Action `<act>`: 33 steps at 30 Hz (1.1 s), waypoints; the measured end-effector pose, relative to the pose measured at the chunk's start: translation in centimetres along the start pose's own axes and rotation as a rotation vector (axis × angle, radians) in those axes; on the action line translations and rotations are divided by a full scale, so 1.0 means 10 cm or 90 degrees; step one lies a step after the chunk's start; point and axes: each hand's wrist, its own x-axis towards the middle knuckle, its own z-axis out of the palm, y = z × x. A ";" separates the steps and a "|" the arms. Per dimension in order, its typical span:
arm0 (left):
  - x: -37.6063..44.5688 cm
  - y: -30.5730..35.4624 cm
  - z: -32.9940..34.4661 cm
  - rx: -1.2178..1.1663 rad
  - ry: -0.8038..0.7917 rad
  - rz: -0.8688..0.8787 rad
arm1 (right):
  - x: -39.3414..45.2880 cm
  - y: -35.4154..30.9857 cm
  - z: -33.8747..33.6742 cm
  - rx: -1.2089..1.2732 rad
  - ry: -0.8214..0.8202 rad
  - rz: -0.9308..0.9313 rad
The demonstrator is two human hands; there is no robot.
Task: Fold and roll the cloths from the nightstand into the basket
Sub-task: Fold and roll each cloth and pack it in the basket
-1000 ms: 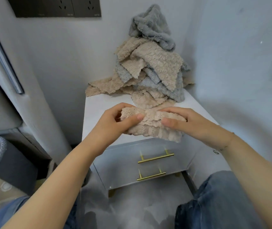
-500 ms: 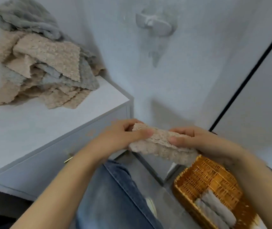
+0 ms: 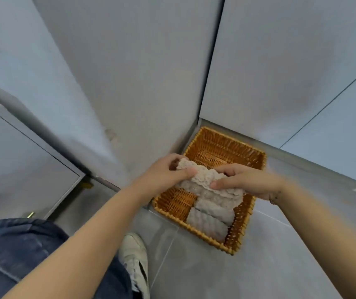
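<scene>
Both hands' fingers [image 3: 189,172] grip a rolled cloth [image 3: 205,182], seemingly just above the basket [image 3: 257,156].

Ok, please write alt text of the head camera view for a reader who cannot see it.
Two hands, left hand and right hand, hold a rolled beige cloth over a wicker basket on the floor. Two rolled cloths already lie inside it.
</scene>
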 end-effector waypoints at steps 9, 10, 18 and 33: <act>0.80 -0.91 0.34 0.315 0.035 -0.024 | 0.64 1.23 -0.40 -0.151 0.459 0.081; 0.86 -1.03 0.35 0.362 0.022 -0.052 | 0.76 1.36 -0.42 -0.173 0.504 0.076; 0.97 -1.61 0.50 0.410 -0.108 -0.231 | 1.28 2.20 -0.48 -0.533 0.515 0.249; 1.06 -1.70 0.59 0.466 -0.060 -0.239 | 1.37 2.24 -0.45 -0.395 0.489 0.252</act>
